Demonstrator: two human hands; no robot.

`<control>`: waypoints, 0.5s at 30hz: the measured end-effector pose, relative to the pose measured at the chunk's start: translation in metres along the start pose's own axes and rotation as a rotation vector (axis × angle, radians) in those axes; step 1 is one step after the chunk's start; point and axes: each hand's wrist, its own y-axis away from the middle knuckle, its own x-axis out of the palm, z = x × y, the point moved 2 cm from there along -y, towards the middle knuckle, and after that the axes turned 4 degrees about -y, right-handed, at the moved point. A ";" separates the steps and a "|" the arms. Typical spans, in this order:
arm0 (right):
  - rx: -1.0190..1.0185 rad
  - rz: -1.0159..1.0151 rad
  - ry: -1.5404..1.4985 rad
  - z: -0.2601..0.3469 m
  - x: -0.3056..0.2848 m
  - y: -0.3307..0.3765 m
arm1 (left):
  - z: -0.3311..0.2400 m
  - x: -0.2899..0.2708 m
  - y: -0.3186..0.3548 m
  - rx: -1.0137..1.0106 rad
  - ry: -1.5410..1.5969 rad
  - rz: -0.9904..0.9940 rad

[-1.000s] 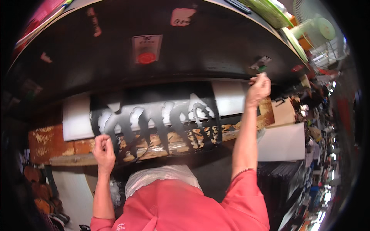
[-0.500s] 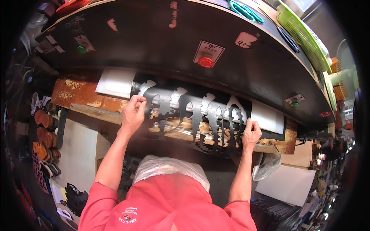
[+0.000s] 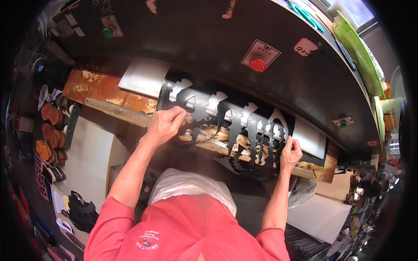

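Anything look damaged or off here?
Yes: the reddish-brown flat board is patchy at its left end, pale areas showing through, so its surface looks worn. The thin black sheet with jagged cutouts droops past the front edge in strips, but the repeating openings look deliberate rather than torn.

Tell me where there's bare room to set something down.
Bare-looking patches: the worn brown board left of the white sheet, and the pale panel right of the brown flat pieces, though its tilt is unclear. It is crowded between the left hand and right hand, where the cut black sheet spreads.
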 end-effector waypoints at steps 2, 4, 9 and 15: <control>0.049 -0.031 0.017 -0.005 -0.003 0.001 | 0.002 0.002 0.003 -0.008 0.002 -0.019; 0.077 -0.092 0.024 -0.005 -0.009 0.001 | 0.000 0.004 0.005 0.025 0.006 -0.055; 0.051 -0.195 0.269 0.035 -0.030 -0.017 | -0.017 0.010 0.005 0.085 0.017 -0.082; 0.079 0.254 -0.306 0.133 0.049 -0.046 | -0.020 0.014 0.001 -0.001 0.062 0.009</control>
